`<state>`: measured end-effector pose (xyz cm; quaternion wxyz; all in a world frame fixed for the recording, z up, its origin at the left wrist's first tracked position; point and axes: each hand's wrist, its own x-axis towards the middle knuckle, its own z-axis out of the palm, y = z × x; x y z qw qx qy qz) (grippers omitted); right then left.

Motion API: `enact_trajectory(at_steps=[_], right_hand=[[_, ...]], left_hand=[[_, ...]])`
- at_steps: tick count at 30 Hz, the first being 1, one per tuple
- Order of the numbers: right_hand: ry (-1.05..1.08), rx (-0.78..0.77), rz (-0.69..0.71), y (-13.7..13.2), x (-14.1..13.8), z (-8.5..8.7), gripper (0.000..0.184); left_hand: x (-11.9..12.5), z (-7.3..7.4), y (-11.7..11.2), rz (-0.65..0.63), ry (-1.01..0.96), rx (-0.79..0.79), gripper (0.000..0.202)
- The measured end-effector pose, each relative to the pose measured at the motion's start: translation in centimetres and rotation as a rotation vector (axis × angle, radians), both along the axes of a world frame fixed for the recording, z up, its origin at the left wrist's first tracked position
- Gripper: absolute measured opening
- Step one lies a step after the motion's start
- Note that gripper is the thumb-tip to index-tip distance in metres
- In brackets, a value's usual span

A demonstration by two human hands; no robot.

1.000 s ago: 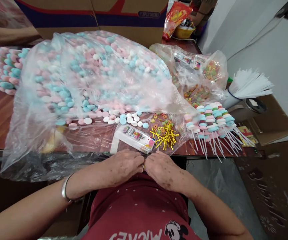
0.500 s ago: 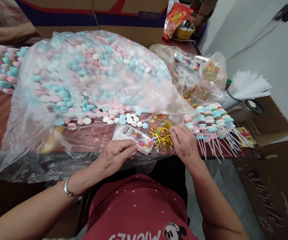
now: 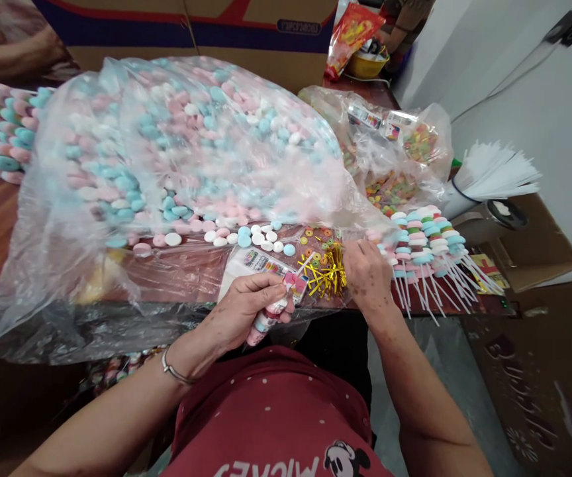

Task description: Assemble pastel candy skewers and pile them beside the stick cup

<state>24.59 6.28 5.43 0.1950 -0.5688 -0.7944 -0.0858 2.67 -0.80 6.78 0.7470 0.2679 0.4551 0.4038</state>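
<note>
My left hand (image 3: pixel 249 306) is closed around a candy skewer (image 3: pixel 267 319) in a printed plastic bag, its white stick pointing up and away to the right. The bagged candy slants down toward my shirt. My right hand (image 3: pixel 369 275) rests at the right side of a pile of gold twist ties (image 3: pixel 333 273), fingers curled; their tips are partly hidden, and I cannot make out what they hold. Below my left hand's reach, printed bags (image 3: pixel 256 260) lie flat on the table. Small ring candies (image 3: pixel 313 240) lie behind the ties.
A large clear bag of pink, blue and white candies (image 3: pixel 191 146) covers the left and middle. Finished-looking candy skewers (image 3: pixel 422 238) lie at right, others (image 3: pixel 8 132) at far left. Behind are bagged ring candies (image 3: pixel 390 185), a cup of white sticks (image 3: pixel 465 189), and a cardboard box (image 3: pixel 256 59).
My left hand now holds the bagged candy skewer, turned upright in its grip. My right hand has shifted slightly right and down beside the gold twist ties.
</note>
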Motion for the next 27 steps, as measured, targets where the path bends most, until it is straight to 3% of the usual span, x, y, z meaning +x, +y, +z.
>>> enact_trajectory(at_steps=[3,7,14,19,21,27], right_hand=[[0.370,-0.049,0.152,-1.5,-1.6,0.3,0.021],[0.721,-0.260,0.311,-3.8,-4.2,0.2,0.019],[1.014,-0.549,0.285,-4.5,-4.5,0.2,0.018],[1.064,-0.698,0.332,-4.8,-4.7,0.2,0.023],[0.980,-0.620,0.350,-5.0,-4.9,0.0,0.023],[0.270,0.025,0.488,-5.4,-4.5,-0.6,0.021]], left_hand=[[0.9,0.3,0.4,-0.003,-0.077,0.005,0.035],[1.8,0.3,0.5,-0.023,-0.127,0.010,0.034],[2.1,-0.3,-0.2,0.049,-0.026,0.027,0.038],[2.3,-0.8,-0.4,0.125,0.016,0.079,0.038],[2.2,-1.0,-0.5,0.139,0.047,0.090,0.036],[1.7,-0.3,0.1,0.121,0.249,0.123,0.022]])
